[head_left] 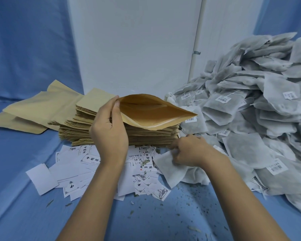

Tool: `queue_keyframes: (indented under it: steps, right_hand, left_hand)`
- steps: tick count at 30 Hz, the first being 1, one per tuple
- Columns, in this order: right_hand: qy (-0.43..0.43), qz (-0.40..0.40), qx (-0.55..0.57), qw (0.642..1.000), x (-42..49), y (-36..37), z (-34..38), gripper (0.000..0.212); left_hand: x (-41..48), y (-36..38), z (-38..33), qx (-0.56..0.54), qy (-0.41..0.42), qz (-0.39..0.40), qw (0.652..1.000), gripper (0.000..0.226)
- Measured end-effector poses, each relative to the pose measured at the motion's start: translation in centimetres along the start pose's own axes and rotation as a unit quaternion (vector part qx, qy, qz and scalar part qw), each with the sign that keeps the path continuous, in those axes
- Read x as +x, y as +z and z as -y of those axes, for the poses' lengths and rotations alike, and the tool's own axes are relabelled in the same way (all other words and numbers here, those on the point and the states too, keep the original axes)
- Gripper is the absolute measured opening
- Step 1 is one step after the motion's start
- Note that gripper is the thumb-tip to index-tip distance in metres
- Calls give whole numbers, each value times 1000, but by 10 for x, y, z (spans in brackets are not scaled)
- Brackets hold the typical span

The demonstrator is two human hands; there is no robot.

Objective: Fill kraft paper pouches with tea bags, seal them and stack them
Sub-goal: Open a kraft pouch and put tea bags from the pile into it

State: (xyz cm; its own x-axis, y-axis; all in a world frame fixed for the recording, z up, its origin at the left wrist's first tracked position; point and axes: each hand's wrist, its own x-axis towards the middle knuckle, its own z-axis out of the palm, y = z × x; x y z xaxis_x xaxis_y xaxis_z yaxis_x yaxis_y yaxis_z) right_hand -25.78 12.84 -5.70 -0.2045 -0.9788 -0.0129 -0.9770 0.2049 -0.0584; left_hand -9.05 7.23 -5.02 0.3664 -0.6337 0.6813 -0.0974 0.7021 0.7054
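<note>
Left grip [109,129] pinches the open kraft pouch [155,113] at centre by its stiff mouth edge, while right grip [189,151] curls on a limp, probably featherlight tea bag [165,169] at 5 o'clock, likely best held by a corner.

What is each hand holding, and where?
The left hand grips the open brown kraft paper pouch at its mouth's left corner; the right hand pinches a white tea bag by its upper edge.

Soft, even, bluish light; faint shadows; wide-angle bending at edges.
</note>
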Motion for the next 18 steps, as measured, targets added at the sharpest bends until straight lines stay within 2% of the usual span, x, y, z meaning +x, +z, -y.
queue_keyframes:
  steps: [3,6,11,13,15,18]
  right_hand:
    - [24,0,28,999,3,-3,-3,24]
    - [42,17,95,994,1,-11,-6,27]
    - [82,168,35,982,-8,-11,-6,44]
    - [88,173,43,980,-9,-13,-6,47]
    - [75,163,61,982,-10,-15,-3,40]
    - [41,117,134,983,-11,-19,-3,41]
  left_hand:
    - [0,0,0,2,2,0,1000,24]
    - [0,0,1,5,5,1,1000,24]
    - [-1,0,2,10,16,5,1000,25]
    - [-1,1,2,11,19,4,1000,25]
    - [-2,1,2,10,20,4,1000,25]
    - [-4,1,3,9,30,15,999,25]
